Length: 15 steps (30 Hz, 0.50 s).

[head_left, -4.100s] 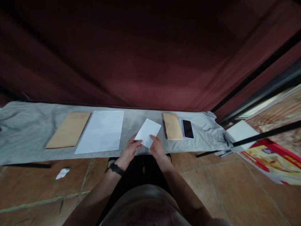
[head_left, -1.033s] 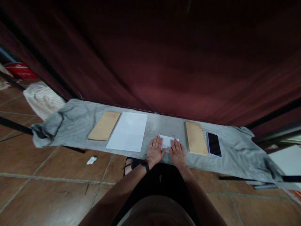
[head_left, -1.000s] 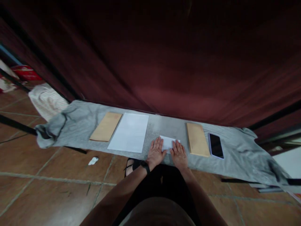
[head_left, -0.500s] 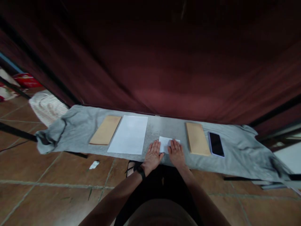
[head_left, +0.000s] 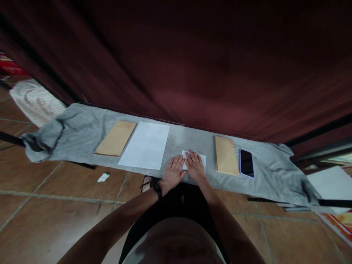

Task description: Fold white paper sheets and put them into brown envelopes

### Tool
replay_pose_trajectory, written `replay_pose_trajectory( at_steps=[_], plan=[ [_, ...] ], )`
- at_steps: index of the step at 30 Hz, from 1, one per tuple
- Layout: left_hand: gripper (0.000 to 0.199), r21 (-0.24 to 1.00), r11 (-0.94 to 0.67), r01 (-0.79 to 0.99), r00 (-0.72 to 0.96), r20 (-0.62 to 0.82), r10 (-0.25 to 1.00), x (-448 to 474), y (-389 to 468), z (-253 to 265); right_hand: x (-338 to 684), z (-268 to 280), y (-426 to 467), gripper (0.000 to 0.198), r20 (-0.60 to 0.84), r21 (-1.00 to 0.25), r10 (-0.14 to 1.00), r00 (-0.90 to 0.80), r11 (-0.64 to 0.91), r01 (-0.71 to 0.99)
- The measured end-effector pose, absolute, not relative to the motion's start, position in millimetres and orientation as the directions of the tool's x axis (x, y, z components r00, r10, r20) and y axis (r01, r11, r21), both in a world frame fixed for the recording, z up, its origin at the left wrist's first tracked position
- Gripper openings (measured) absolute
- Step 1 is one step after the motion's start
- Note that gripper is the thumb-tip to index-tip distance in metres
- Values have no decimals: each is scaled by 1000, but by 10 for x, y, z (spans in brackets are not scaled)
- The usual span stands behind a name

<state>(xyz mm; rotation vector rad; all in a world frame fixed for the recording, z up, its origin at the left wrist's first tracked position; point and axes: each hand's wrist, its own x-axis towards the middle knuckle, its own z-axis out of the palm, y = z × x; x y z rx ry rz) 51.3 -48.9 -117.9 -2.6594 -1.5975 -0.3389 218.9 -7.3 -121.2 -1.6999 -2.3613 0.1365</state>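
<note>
A small white folded piece of paper (head_left: 203, 160) lies on the grey cloth in front of me. My right hand (head_left: 194, 165) rests flat across its middle, fingers stretched out and pointing away. Beside it, my left hand (head_left: 173, 171) lies flat at the paper's left edge, fingers extended, with a dark band on the wrist. Part of the paper is hidden beneath the hands. To the left is a large white sheet of paper (head_left: 145, 145), lying flat. Further left sits a brown envelope (head_left: 116, 138); another brown envelope (head_left: 226, 155) is to the right of my hands.
The grey cloth (head_left: 189, 135) covers a narrow bench. A phone (head_left: 246, 163) in a pale purple case lies right of the right envelope. A dark red curtain (head_left: 176, 73) hangs behind. A white scrap (head_left: 103, 177) lies on the tiled floor (head_left: 55, 220).
My right hand has slid left across the small paper, close to my left hand. The left hand stays by the left edge. The camera view has shifted slightly.
</note>
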Motion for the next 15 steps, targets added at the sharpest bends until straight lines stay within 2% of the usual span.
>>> replay_pose_trajectory(
  at_steps=[6, 15],
  plan=[
    [66, 122, -607, 785, 588, 162, 793, 365, -671, -1151, 2252, -1221, -57, 52, 121, -189, 941, -316, 335, 923],
    [67, 160, -605, 780, 594, 116, 796, 341, -683, -1093, 2328, -1245, -137, 53, 150, -182, 942, -300, 324, 928]
  ],
)
